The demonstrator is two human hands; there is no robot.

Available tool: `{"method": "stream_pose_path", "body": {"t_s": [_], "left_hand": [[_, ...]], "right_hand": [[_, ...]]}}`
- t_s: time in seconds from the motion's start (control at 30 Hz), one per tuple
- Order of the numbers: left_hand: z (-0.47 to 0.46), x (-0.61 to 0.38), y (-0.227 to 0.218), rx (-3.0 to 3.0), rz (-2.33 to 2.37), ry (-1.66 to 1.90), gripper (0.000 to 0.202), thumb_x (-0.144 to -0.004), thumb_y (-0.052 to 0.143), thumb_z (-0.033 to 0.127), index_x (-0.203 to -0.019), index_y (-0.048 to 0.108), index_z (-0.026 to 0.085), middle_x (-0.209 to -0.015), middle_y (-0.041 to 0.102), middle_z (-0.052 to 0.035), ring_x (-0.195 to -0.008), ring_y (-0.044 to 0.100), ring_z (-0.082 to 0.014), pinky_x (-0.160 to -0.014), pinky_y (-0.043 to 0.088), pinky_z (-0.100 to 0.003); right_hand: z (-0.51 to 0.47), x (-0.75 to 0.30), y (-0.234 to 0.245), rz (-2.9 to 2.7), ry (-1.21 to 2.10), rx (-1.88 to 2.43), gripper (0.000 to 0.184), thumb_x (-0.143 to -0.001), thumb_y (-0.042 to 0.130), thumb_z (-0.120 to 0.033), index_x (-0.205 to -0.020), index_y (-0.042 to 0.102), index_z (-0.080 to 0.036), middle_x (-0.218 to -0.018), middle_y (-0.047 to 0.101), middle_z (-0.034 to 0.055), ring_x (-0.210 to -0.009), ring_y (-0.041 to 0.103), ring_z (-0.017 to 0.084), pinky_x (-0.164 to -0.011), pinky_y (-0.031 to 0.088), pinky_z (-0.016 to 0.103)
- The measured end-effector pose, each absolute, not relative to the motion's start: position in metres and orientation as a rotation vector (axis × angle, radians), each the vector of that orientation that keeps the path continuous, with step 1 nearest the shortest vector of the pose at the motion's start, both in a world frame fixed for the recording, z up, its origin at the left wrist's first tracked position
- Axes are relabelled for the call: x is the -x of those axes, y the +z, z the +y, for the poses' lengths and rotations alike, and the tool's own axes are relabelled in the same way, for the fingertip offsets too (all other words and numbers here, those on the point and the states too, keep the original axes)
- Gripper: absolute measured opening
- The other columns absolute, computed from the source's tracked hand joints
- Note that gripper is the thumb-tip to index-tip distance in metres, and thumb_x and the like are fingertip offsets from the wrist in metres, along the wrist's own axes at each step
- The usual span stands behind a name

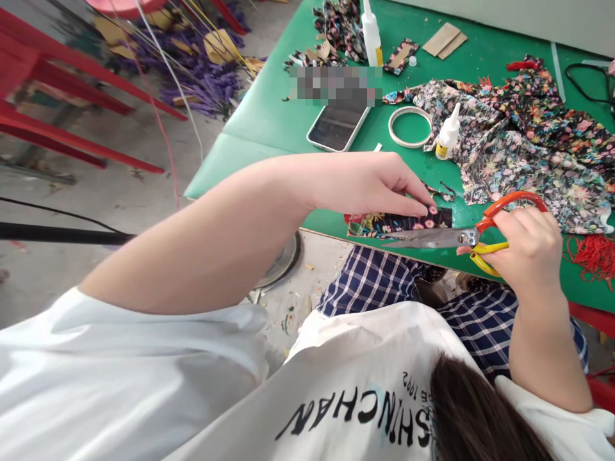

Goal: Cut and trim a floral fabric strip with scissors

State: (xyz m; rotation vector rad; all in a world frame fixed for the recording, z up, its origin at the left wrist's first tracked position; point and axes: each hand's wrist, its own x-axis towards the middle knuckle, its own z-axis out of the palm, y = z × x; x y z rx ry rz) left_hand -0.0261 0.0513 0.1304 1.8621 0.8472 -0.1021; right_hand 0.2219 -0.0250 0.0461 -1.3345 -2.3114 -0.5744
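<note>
My left hand [372,182] reaches across to the table's near edge, its thumb and fingertips pinched on a small dark floral fabric piece [413,223]. Part of that piece is hidden under the hand. In my right hand [533,246] are scissors [442,239] with a red and a yellow handle loop. Their blades point left along the near edge of the fabric piece. The handles are spread apart, but how far the blades part I cannot tell. Just beyond the fingers lies a thin fabric scrap [444,190].
The green table [259,128] holds a phone [339,125], a tape roll [410,127], glue bottles [448,136] [371,35], a large floral cloth [519,141], cardboard pieces [445,41] and red threads [593,256]. Left of it, a red stool [62,83] stands near purple bundles [202,83] on the floor.
</note>
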Motion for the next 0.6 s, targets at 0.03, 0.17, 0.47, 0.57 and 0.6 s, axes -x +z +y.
{"method": "stream_pose_path", "body": {"t_s": [0.03, 0.17, 0.47, 0.57, 0.6], "left_hand": [[0.0512, 0.0262, 0.1304, -1.857, 0.852, -0.110, 0.038, -0.091, 0.048, 0.032, -0.113, 0.066, 0.006, -0.047, 0.039, 0.0085, -0.047, 0.030, -0.0013, -0.046, 0.022, -0.015], [0.0519, 0.0253, 0.1294, -1.863, 0.854, -0.110, 0.037, -0.091, 0.049, 0.031, -0.113, 0.066, 0.006, -0.047, 0.039, 0.0082, -0.047, 0.031, -0.0017, -0.046, 0.023, -0.016], [0.0506, 0.0251, 0.1280, -1.847, 0.869, -0.148, 0.041, -0.094, 0.046, 0.034, -0.120, 0.062, 0.008, -0.051, 0.045, 0.0078, -0.046, 0.029, -0.0011, -0.046, 0.023, -0.015], [0.0508, 0.0246, 0.1269, -1.844, 0.862, -0.160, 0.040, -0.093, 0.046, 0.033, -0.120, 0.063, 0.008, -0.053, 0.048, 0.0071, -0.046, 0.030, -0.0015, -0.048, 0.025, -0.016], [0.0509, 0.0242, 0.1268, -1.847, 0.859, -0.159, 0.039, -0.093, 0.047, 0.032, -0.119, 0.064, 0.008, -0.052, 0.048, 0.0071, -0.046, 0.030, -0.0018, -0.048, 0.026, -0.016]], "right_hand": [[-0.0253, -0.2219, 0.0461, -2.313, -0.579, 1.347, 0.046, -0.092, 0.038, -0.054, -0.073, 0.062, -0.019, -0.059, 0.051, 0.0031, -0.065, 0.049, 0.019, -0.062, 0.032, 0.031], [-0.0258, -0.2217, 0.0460, -2.325, -0.577, 1.360, 0.047, -0.091, 0.039, -0.055, -0.067, 0.060, -0.020, -0.058, 0.050, 0.0031, -0.063, 0.048, 0.019, -0.061, 0.031, 0.030], [-0.0254, -0.2215, 0.0447, -2.321, -0.542, 1.348, 0.046, -0.091, 0.040, -0.053, -0.064, 0.058, -0.020, -0.058, 0.052, 0.0030, -0.062, 0.048, 0.017, -0.059, 0.032, 0.029], [-0.0254, -0.2209, 0.0447, -2.329, -0.561, 1.379, 0.045, -0.091, 0.041, -0.051, -0.061, 0.056, -0.020, -0.057, 0.052, 0.0021, -0.061, 0.048, 0.016, -0.059, 0.032, 0.028], [-0.0255, -0.2206, 0.0450, -2.330, -0.568, 1.383, 0.044, -0.091, 0.042, -0.050, -0.061, 0.055, -0.020, -0.056, 0.051, 0.0019, -0.061, 0.048, 0.016, -0.059, 0.032, 0.028]]}}
